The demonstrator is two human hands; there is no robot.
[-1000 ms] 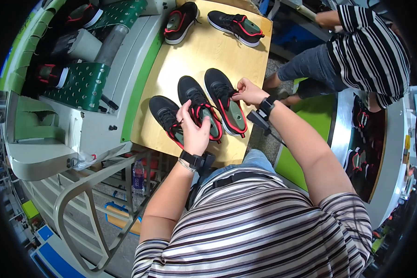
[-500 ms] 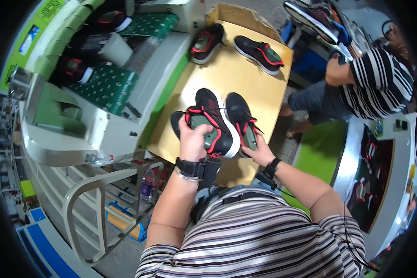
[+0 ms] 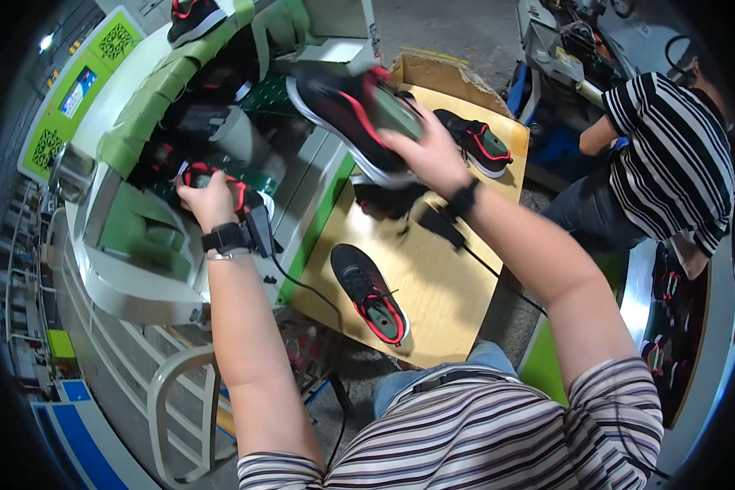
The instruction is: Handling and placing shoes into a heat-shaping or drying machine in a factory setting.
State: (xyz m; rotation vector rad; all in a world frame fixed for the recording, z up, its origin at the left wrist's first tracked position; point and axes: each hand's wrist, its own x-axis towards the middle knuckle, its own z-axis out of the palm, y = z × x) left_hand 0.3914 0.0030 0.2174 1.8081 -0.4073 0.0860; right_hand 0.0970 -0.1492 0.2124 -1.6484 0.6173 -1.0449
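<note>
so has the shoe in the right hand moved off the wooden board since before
Yes. The shoe in the right hand has been lifted off the wooden board, up toward the green conveyor.

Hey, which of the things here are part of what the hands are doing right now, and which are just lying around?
In hand:
- left hand gripping a black-and-red shoe at the green conveyor
- right hand holding up a second black shoe

Lying about:
- single shoe on the wooden table
- shoe at the table's far end
- co-worker's striped shirt
</note>
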